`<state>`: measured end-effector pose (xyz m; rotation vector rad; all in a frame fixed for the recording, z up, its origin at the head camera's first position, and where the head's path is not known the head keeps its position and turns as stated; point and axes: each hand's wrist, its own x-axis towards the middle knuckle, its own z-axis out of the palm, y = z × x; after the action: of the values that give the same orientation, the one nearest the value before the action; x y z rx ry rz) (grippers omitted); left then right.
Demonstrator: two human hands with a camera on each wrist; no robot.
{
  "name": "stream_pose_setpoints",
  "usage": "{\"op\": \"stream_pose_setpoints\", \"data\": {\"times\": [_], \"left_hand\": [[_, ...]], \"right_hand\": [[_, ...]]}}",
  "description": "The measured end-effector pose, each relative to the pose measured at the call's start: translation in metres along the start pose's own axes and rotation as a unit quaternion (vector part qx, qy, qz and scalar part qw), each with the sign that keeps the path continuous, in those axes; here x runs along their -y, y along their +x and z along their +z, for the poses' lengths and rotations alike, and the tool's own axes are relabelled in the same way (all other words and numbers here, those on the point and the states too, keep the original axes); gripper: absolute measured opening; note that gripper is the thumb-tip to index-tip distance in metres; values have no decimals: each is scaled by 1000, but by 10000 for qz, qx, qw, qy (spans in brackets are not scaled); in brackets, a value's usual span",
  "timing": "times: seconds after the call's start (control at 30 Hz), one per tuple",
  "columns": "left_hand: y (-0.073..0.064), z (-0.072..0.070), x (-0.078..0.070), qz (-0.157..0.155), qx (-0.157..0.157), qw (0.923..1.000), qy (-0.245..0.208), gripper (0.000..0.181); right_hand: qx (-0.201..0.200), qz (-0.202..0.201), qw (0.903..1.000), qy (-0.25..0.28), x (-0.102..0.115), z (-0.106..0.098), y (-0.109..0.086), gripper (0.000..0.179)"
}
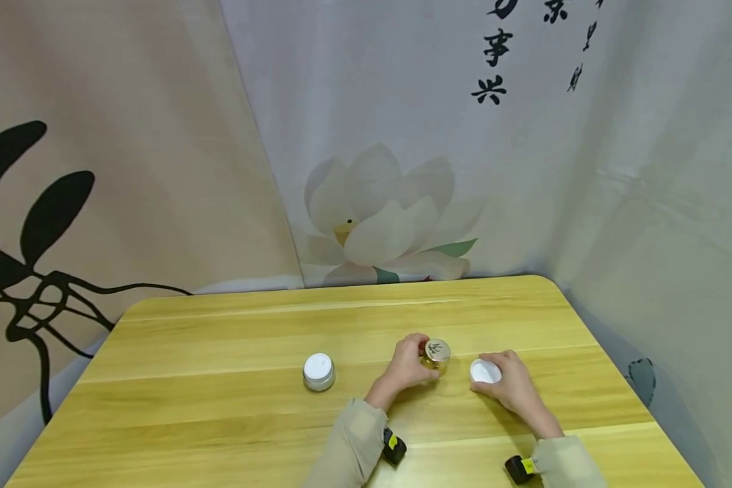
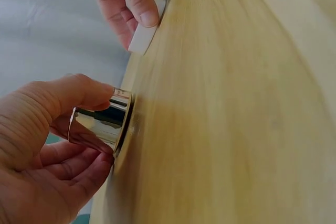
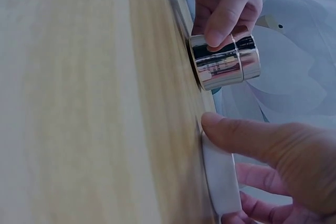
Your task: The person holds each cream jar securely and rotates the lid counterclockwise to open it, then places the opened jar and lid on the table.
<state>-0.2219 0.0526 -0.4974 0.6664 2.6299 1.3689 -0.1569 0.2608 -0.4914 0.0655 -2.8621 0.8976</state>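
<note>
My left hand [image 1: 407,366] grips a shiny gold jar [image 1: 437,352] by its sides, thumb on one side and fingers on the other. Dark marks show on the jar's flat top, and a seam runs round it in the right wrist view, where its base meets the tabletop. To its right, my right hand [image 1: 514,384] holds a shallow round white lid [image 1: 485,371] between thumb and fingers. That white lid [image 3: 220,179] lies flat at table level. Apart from both hands, on the left, stands a silvery jar [image 1: 319,374] with a white top.
The wooden table [image 1: 207,407] has rounded far corners. Behind it hangs a pale curtain [image 1: 378,102] printed with a flower and dark characters. Black wrist devices, one on the left sleeve [image 1: 394,447] and one on the right [image 1: 518,469], sit low over the table.
</note>
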Motion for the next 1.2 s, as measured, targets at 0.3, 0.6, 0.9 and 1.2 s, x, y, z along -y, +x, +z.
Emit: {"op": "stream_pose_setpoints", "data": {"times": [0.3,0.6,0.9,1.2], "left_hand": [[2,2,4,40,-8,10000,73,44],[0,1,7,93,-133,9999,51,40],[-6,-14,5,73,-318,9990,-310,43],[-17,-36,-1,188,-639,9963,-546,44]], "right_hand": [[13,17,10000,-2,0,0,0,58],[43,88,10000,-9,-1,2,0,58],[46,91,9999,-65,1,2,0,58],[80,71,9999,-56,3,2,-2,57]]}}
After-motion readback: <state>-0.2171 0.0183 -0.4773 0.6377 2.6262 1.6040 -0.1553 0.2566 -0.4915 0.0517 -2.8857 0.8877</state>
